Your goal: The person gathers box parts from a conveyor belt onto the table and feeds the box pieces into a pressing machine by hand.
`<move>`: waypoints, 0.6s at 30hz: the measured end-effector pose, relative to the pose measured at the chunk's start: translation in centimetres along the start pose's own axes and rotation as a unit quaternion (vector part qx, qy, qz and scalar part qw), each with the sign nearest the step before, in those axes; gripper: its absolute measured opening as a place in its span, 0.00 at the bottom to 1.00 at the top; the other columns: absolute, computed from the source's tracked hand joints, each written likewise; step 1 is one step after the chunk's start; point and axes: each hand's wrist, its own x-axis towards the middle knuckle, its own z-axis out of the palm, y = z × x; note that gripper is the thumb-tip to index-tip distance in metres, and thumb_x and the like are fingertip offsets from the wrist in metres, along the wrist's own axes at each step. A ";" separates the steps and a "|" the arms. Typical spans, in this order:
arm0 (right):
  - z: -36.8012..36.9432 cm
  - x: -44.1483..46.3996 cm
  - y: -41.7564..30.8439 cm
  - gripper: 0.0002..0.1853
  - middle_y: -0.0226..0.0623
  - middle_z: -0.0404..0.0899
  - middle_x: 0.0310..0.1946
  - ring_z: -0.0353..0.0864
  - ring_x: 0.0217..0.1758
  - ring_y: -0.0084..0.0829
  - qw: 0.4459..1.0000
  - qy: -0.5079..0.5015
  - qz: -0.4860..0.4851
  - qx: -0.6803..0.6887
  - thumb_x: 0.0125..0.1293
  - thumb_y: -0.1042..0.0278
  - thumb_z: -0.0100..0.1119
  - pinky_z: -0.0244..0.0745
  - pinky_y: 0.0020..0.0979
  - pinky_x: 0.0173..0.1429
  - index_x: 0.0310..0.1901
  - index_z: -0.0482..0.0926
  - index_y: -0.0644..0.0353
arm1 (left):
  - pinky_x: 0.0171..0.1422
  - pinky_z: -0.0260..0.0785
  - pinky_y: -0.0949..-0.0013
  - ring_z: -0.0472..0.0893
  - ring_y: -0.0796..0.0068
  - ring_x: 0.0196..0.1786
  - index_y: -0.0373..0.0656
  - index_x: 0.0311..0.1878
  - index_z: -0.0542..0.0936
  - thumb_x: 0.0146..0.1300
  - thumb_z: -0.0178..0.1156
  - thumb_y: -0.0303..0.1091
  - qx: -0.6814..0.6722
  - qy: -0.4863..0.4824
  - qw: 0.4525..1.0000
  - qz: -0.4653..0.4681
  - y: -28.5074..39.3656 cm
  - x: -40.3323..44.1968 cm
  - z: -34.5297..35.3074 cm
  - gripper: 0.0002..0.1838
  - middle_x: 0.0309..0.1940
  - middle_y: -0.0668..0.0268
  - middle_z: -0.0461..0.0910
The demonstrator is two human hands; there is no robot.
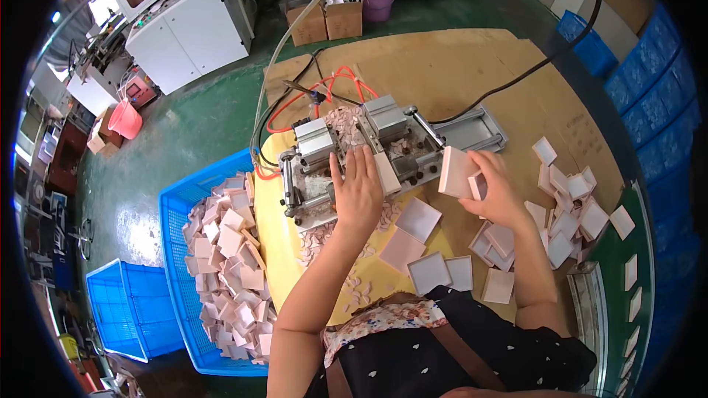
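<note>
My left hand (358, 186) lies with its fingers stretched out over the front of the metal clamping machine (316, 140). A pale pink square piece (386, 172) sits in the machine just right of those fingers; whether they touch it I cannot tell. My right hand (499, 190) is closed on a shallow pink square box (456, 171), held upright right of the machine. A second pale edge shows between its fingers, partly hidden. Below, between my arms, several shallow square boxes (418, 219) lie on the table, some with the hollow side up.
A blue crate (171, 250) full of pink boxes stands at the left, beside an outer blue crate (122, 309). More boxes (564, 228) are heaped at the right. Pink chips (360, 291) litter the table. Red air hoses (280, 114) and a black cable (509, 87) run behind the machine.
</note>
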 end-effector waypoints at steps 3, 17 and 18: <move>0.3 2.2 -1.8 0.45 0.42 0.70 0.65 0.68 0.70 0.46 0.997 -0.020 -0.046 -0.059 0.48 0.64 0.76 0.65 0.44 0.73 0.70 0.68 0.61 | 0.84 0.41 0.40 0.71 0.58 0.73 0.29 0.70 0.70 0.67 0.51 0.31 0.031 0.007 0.999 0.003 0.1 0.0 0.0 0.28 0.62 0.53 0.77; 6.5 10.2 -6.9 0.44 0.39 0.73 0.60 0.69 0.66 0.40 0.939 -0.190 -0.246 -0.150 0.44 0.58 0.76 0.65 0.44 0.64 0.66 0.73 0.62 | 0.81 0.41 0.36 0.56 0.50 0.81 0.38 0.79 0.57 0.37 0.83 0.56 -0.028 0.045 0.977 -0.208 -7.4 -4.9 -8.8 0.68 0.78 0.45 0.58; 7.1 10.4 -7.4 0.43 0.38 0.74 0.59 0.70 0.65 0.39 0.935 -0.197 -0.245 -0.164 0.44 0.59 0.76 0.65 0.44 0.62 0.65 0.74 0.62 | 0.81 0.41 0.37 0.56 0.49 0.82 0.42 0.79 0.60 0.39 0.82 0.56 -0.080 0.023 0.984 -0.159 -7.0 -4.7 -8.0 0.64 0.78 0.47 0.57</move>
